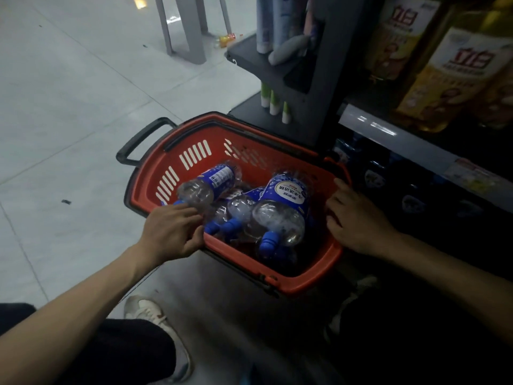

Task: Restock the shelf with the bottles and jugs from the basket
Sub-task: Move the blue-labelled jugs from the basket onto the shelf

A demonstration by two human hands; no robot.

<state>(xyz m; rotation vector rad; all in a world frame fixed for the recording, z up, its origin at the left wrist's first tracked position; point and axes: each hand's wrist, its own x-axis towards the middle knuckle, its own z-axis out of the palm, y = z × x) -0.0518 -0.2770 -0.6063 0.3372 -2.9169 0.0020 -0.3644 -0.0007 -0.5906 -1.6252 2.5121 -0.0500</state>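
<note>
Beside the shelf | step: pick-up from basket, judged | bottles are seen lying inside | left hand is laid over one neck, grip cannot be told | right hand is rested slack-fingered on the rim | next: firm neck hold is called for, then a lift to the shelf

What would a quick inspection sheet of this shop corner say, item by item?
Surface: pale tiled floor; the red basket stands on it beside the shelf.
Job's things: several clear bottles with blue caps and labels lie in the basket.
Clutter: a dark scrap and an orange item on the floor.
Hands: left hand at the leftmost bottle, near its neck; right hand at the basket's right rim; grip unclear for both.
Cables: nothing seen.
Surroundings: yellow jugs on the upper shelf, green tubes on the end rack, grey stool legs, a shoe.
</note>
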